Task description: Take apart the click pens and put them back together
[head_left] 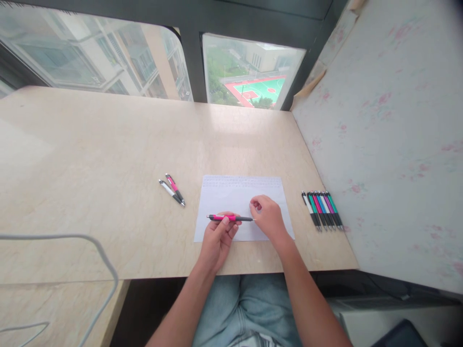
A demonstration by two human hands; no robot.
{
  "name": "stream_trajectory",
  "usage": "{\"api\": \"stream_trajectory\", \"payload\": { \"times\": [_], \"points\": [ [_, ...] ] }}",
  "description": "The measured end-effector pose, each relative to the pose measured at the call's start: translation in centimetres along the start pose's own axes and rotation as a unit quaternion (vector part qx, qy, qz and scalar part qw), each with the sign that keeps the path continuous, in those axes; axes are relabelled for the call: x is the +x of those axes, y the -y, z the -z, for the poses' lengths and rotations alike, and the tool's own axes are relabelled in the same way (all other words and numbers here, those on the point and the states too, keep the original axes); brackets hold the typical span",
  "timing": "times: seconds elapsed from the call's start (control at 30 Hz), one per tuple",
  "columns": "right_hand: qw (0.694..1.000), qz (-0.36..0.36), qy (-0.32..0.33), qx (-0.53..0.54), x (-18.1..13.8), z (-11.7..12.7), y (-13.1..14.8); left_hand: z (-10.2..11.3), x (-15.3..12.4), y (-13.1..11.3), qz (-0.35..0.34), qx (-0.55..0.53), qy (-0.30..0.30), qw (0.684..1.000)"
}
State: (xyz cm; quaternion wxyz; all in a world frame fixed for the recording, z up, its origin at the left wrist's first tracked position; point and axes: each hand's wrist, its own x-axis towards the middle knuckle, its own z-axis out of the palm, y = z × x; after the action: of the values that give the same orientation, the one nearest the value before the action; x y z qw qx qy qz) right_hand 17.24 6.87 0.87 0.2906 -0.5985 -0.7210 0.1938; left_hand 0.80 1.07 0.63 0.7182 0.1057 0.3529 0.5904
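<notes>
Viewing a marbled desktop [108,183], a white sheet with rows of writing [238,197] and, held over it, a pink ballpoint pen [231,218].
With the sheet's centre as my dial, from my distant seat I have the left hand [216,243] at 7 o'clock, thumb and fingers closed around the pen, its tip toward 3; the right hand [271,219] sits at 4, fingers curled, and I cannot tell whether they pinch anything. A row of pens [321,207] lies at 3 o'clock, two more pens [168,189] at 9. I judge the held pen light and stiff, its glossy barrel apt to roll, so I'd favour the dark grip section [247,219] and spare the silver tip [254,220], probably its most delicate part.
</notes>
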Motion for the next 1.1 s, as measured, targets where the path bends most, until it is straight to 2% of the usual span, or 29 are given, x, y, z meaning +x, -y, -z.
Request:
{"api": "stream_trajectory", "payload": {
  "times": [0.2,0.43,0.6,0.7,0.8,0.93,1.03,1.1],
  "points": [
    [0.997,-0.01,0.012,-0.079,2.2,-0.4,0.3,-0.4,-0.2,-0.1,0.005,0.016,0.001,1.0],
    [0.998,0.007,0.045,-0.031,3.8,-1.4,1.5,-0.4,-0.1,-0.1,0.013,0.004,-0.005,1.0],
    [0.995,-0.048,0.053,-0.067,4.5,-2.7,2.3,-0.5,-0.1,-0.1,0.02,0.012,-0.003,1.0],
    [0.995,-0.056,0.052,-0.067,4.3,-2.8,2.3,-0.5,-0.2,-0.1,0.019,0.015,-0.003,1.0],
    [0.998,-0.051,0.032,-0.03,3.8,-2.1,2.0,-0.6,-0.2,-0.1,0.018,0.015,-0.007,1.0],
    [0.994,-0.074,-0.011,0.084,2.2,-0.4,1.7,-0.7,-0.2,-0.2,0.019,0.017,-0.005,1.0],
    [0.979,-0.102,0.001,0.176,0.4,1.3,1.7,-0.6,-0.1,-0.1,0.02,0.023,0.0,1.0],
    [0.97,-0.101,0.033,0.22,-0.7,2.3,2.1,-0.6,-0.1,-0.1,0.015,0.033,0.005,0.999]
  ]
}}
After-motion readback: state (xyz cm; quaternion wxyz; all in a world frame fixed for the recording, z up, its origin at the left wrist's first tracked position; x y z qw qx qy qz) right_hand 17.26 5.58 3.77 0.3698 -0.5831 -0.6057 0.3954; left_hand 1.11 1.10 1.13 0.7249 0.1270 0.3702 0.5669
